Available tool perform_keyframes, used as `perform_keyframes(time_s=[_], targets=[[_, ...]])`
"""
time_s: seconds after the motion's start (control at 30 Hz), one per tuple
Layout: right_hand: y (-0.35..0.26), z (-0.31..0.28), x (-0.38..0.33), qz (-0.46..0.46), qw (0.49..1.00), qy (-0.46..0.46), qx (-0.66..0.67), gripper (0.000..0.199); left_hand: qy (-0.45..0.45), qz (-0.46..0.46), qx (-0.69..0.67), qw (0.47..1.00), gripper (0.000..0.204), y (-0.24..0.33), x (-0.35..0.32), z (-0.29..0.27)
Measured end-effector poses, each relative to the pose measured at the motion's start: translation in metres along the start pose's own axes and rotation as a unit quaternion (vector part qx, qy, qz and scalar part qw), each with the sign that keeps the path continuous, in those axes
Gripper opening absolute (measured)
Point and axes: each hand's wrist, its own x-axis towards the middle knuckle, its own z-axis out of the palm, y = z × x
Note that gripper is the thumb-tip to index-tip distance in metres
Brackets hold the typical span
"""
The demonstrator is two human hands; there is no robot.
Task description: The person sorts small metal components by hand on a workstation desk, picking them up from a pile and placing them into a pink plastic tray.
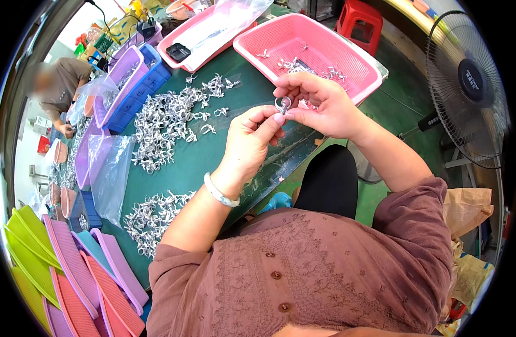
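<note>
Right of the silvery ring (283, 108), a fan label (473, 80) (lettering too small).

On the table (213, 154), two heaps of parts (157, 121) lie left of the rightmost basket (269, 40), which holds more.

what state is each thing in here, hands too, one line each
Ring piece, held between both hands
Left hand, pinching it
Right hand, pinching it too
Larger heap of silvery pieces, loose on the table
Pink basket by the right hand, partly filled
Clear bag, limp and crumpled
Coloured baskets, stacked
Red stool, upright
Fan, running or stopped unclear
</note>
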Motion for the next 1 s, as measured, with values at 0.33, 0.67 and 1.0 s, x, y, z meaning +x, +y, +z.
perform_keyframes(time_s=[0.33,0.67,1.0], targets=[[-0.001,-0.004,0.001,-0.052,0.997,-0.005,-0.052,0.045,-0.007,-0.015,0.005,1.0,0.017,0.002,0.002,0.002],[0.001,-0.067,0.008,0.103,0.989,0.088,0.061,0.035,0.001,-0.085,-0.045,0.995,0.021,0.002,0.007,-0.004],[0.021,-0.112,0.007,0.204,0.91,0.009,-0.362,0.025,0.002,-0.085,-0.075,0.994,0.021,0.005,0.012,-0.003]])
